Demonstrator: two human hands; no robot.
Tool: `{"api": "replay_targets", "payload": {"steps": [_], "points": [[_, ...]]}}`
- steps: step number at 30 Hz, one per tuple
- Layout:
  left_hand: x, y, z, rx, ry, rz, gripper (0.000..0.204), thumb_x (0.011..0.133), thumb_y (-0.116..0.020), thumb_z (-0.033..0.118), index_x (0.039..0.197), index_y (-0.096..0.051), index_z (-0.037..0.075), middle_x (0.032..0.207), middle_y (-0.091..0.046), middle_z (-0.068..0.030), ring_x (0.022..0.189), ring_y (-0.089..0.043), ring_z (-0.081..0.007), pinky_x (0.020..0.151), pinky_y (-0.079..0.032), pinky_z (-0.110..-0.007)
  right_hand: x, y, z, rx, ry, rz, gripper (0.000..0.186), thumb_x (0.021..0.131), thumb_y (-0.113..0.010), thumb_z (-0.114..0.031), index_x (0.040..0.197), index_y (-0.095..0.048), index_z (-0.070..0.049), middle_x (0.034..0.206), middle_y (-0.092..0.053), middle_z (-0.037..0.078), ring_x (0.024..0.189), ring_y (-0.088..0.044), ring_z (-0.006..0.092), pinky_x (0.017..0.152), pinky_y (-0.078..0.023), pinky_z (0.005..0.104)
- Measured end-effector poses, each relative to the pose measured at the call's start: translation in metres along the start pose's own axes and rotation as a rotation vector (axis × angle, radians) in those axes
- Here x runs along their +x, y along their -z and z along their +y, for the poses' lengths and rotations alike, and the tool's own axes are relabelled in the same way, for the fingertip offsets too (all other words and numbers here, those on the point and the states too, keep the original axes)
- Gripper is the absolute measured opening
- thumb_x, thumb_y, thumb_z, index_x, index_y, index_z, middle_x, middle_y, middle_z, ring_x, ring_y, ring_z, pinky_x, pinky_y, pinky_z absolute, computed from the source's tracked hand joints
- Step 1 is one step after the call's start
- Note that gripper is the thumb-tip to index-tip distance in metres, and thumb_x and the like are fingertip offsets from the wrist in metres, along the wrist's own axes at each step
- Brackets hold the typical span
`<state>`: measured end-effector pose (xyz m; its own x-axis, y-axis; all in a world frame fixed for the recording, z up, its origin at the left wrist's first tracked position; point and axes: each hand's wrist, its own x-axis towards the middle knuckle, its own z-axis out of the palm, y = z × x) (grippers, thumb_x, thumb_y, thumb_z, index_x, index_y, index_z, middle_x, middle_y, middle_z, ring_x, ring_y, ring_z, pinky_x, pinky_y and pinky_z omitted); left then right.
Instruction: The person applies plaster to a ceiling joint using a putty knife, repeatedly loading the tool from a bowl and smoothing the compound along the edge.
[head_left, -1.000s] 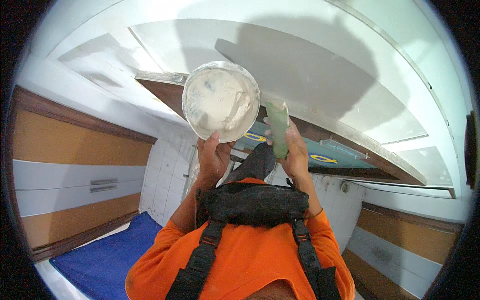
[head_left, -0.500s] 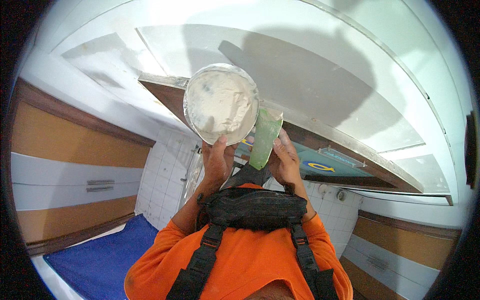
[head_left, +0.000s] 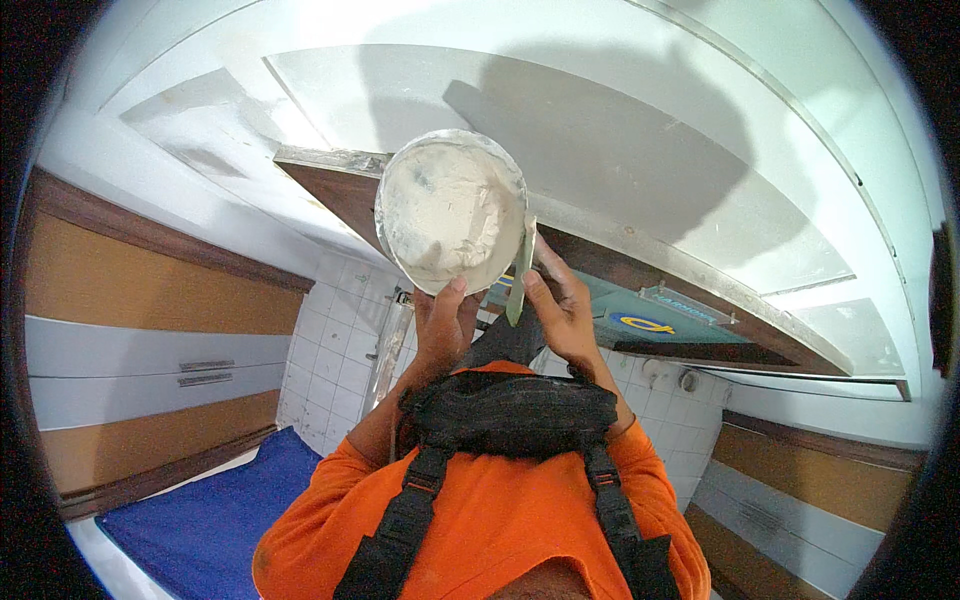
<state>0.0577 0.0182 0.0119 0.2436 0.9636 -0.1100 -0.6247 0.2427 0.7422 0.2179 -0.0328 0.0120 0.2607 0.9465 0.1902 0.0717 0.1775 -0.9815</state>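
My left hand (head_left: 443, 328) grips the near side of a round tub (head_left: 383, 222), with the thumb on its rim and the other fingers mostly hidden below. Pale, creamy putty (head_left: 450, 205) fills the tub, smooth at left and ridged at right. In my right hand (head_left: 567, 312), held between thumb and fingers, is a flat green putty spreader (head_left: 521, 272). It stands nearly edge-on to me, close along the right side of the tub, and some pale putty shows at its upper end. Whether it touches the rim I cannot tell.
A white-and-grey patched wall (head_left: 600, 130) rises ahead, with a brown-edged ledge (head_left: 690, 292) along its lower border. Brown-and-white panelled furniture (head_left: 130, 350) stands at left. Blue cloth (head_left: 215, 520) lies lower left. White tiles (head_left: 325, 345) show below, and a black pouch (head_left: 510, 413) hangs on my chest.
The green spreader has turned from showing its broad face to nearly edge-on, against the tub's right side. The tub has shifted slightly right in the view.
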Motion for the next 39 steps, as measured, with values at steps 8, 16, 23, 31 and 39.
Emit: {"api": "replay_targets", "payload": {"steps": [8, 16, 23, 31, 39], "points": [[0.003, 0.023, -0.014, -0.129, 0.102, -0.022, 0.069, 0.088, -0.056, 0.021, 0.15, -0.033, 0.0, 0.148, -0.047, -0.0205, 0.136, -0.05, -0.0353, 0.116, -0.043, -0.049, 0.007, 0.001, 0.015, -0.232, 0.104, 0.086, 0.05, 0.096, -0.069, -0.014, 0.143, -0.057, -0.007, 0.134, -0.06, 0.021, 0.12, -0.061, 0.0286, 0.099, -0.049, 0.037], [-0.001, 0.017, -0.001, -0.244, 0.111, 0.024, 0.074, 0.087, -0.057, 0.029, 0.153, -0.033, 0.003, 0.151, -0.046, -0.0196, 0.137, -0.05, -0.0366, 0.117, -0.041, -0.05, 0.007, 0.005, 0.026, -0.689, 0.164, 0.126, 0.051, 0.093, -0.072, -0.018, 0.142, -0.059, -0.011, 0.128, -0.061, 0.024, 0.114, -0.064, 0.0357, 0.092, -0.053, 0.0419], [0.01, 0.041, 0.002, -0.341, 0.074, -0.064, 0.073, 0.088, -0.062, 0.025, 0.153, -0.034, 0.007, 0.151, -0.048, -0.0155, 0.135, -0.052, -0.0343, 0.112, -0.046, -0.049, -0.002, 0.029, 0.002, 0.376, -0.236, 0.093, 0.052, 0.105, -0.052, -0.032, 0.146, -0.047, -0.001, 0.132, -0.063, 0.021, 0.106, -0.069, 0.0293, 0.086, -0.057, 0.0371], [0.008, 0.049, 0.003, -0.202, 0.048, -0.052, 0.065, 0.089, -0.063, 0.02, 0.148, -0.04, 0.004, 0.143, -0.053, -0.0171, 0.13, -0.056, -0.0329, 0.107, -0.05, -0.047, -0.013, 0.062, -0.033, 0.39, -0.317, 0.186, 0.045, 0.101, -0.05, -0.028, 0.134, -0.051, 0.004, 0.118, -0.068, 0.02, 0.08, -0.072, 0.0264, 0.062, -0.06, 0.0323], [0.003, 0.045, 0.021, -0.1, 0.116, -0.065, 0.061, 0.091, -0.064, 0.007, 0.145, -0.038, -0.001, 0.137, -0.056, -0.0193, 0.124, -0.061, -0.0301, 0.104, -0.052, -0.043, -0.007, 0.088, -0.086, -0.55, -0.093, 0.077, 0.018, 0.092, -0.063, -0.011, 0.106, -0.061, -0.001, 0.09, -0.066, 0.015, 0.076, -0.064, 0.0222, 0.073, -0.051, 0.0348]]}}
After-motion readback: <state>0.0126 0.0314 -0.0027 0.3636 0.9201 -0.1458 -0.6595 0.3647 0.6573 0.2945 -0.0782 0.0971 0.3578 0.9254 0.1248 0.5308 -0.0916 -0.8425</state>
